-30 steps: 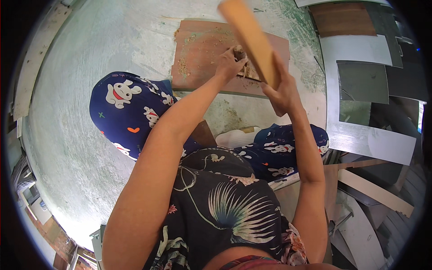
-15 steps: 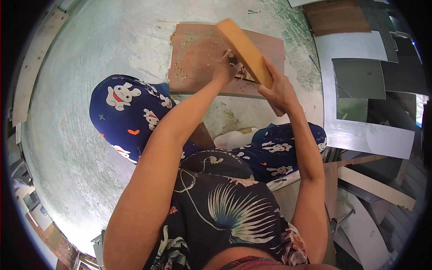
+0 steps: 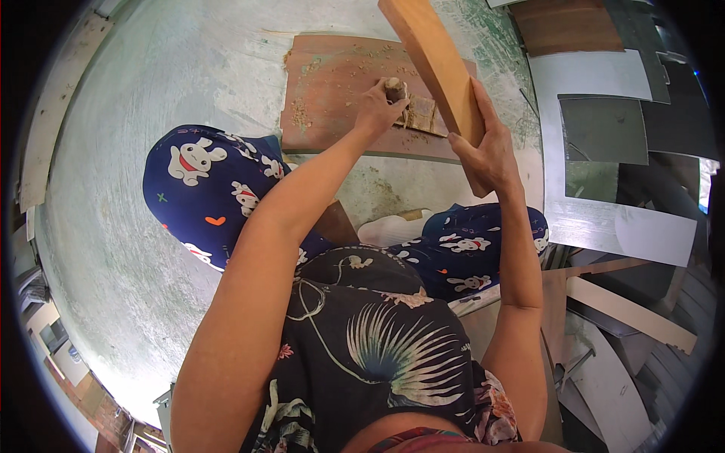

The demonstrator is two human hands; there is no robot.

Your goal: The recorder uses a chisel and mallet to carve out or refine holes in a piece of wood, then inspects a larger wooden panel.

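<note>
My right hand [image 3: 491, 151] grips a long, yellow-brown wooden block [image 3: 438, 64] near its lower end. The block slants up to the left, with its far end raised over the back of a reddish-brown board [image 3: 325, 83]. On that board my left hand [image 3: 375, 107] is closed around a stubby object with a rounded brown end [image 3: 394, 87]; its kind is hard to make out. Close beside these fingers lies a flat, light-brown, segmented piece [image 3: 424, 115], partly covered by the hand. Crumbs and chips [image 3: 302, 115] are scattered over the board.
The board lies on a worn, pale green floor [image 3: 196, 75], between my knees in patterned blue trousers [image 3: 204, 181]. At the right are overlapping grey and white sheets [image 3: 596, 226] and a long pale strip [image 3: 630, 313]. A white sock [image 3: 389, 232] shows below the board.
The wooden block has risen and shifted right with my right hand, uncovering more of the segmented piece. My left hand stays at nearly the same spot.
</note>
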